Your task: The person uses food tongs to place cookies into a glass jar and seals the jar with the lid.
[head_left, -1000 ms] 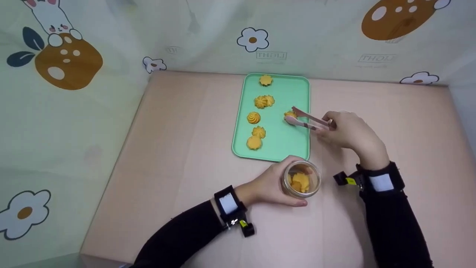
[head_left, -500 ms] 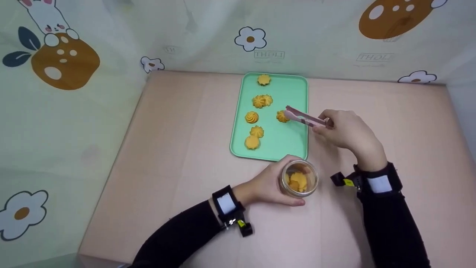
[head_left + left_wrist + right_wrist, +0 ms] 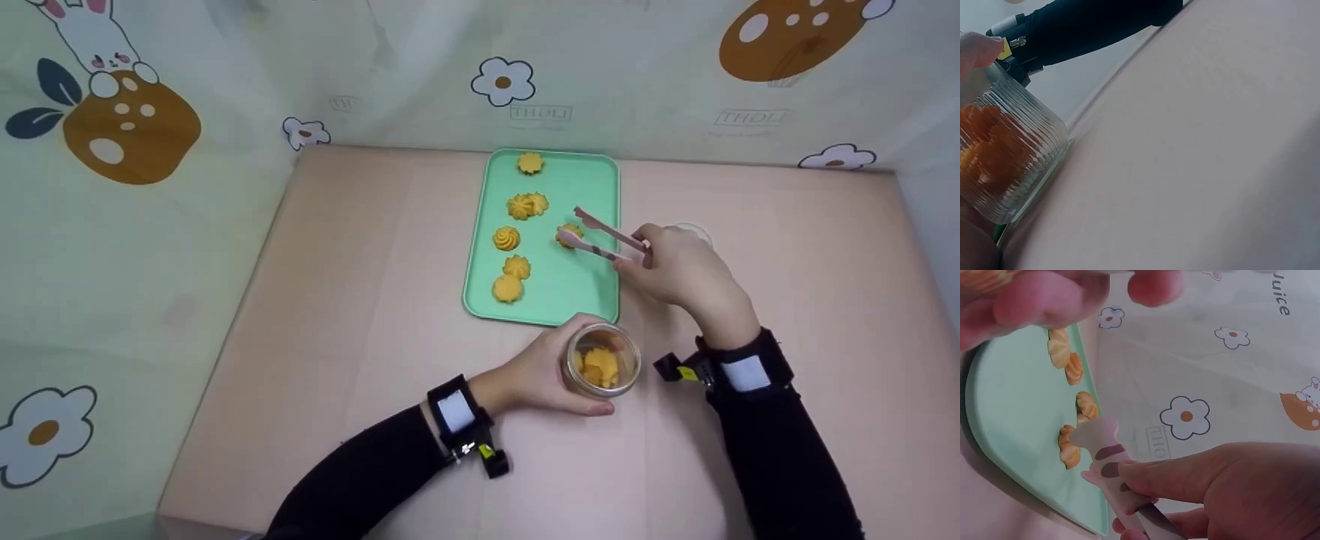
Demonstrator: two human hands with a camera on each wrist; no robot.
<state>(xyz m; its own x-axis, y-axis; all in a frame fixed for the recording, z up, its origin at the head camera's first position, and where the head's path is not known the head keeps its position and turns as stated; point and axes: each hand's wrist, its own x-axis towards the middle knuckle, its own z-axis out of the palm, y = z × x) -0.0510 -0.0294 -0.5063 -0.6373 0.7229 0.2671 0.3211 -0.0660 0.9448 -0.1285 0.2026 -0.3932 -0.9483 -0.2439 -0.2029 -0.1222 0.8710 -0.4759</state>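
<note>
In the head view my left hand (image 3: 547,371) is wrapped around a ribbed glass jar (image 3: 637,369) just in front of the tray. Several golden cookies (image 3: 600,366) lie inside the jar; its ribbed side (image 3: 1044,140) fills the left of the left wrist view. My right hand (image 3: 686,266) pinches pink tongs (image 3: 604,225) with striped arms. The tongs' tips are spread over the right half of the mint-green tray (image 3: 559,292), and one tip overlaps a lone cookie (image 3: 568,235). In the right wrist view the tongs (image 3: 1109,453) point at that cookie (image 3: 1068,449).
Along the tray's left side lie several more cookies, among them a swirled one (image 3: 506,238) and a flat one (image 3: 508,289). A clear round object (image 3: 696,232) shows partly behind my right hand. A patterned curtain (image 3: 420,75) borders the pink table (image 3: 360,247).
The lone cookie has shifted left on the tray. The tongs went left, their tips drew together, then spread again over it. My left hand and the jar stay almost in place.
</note>
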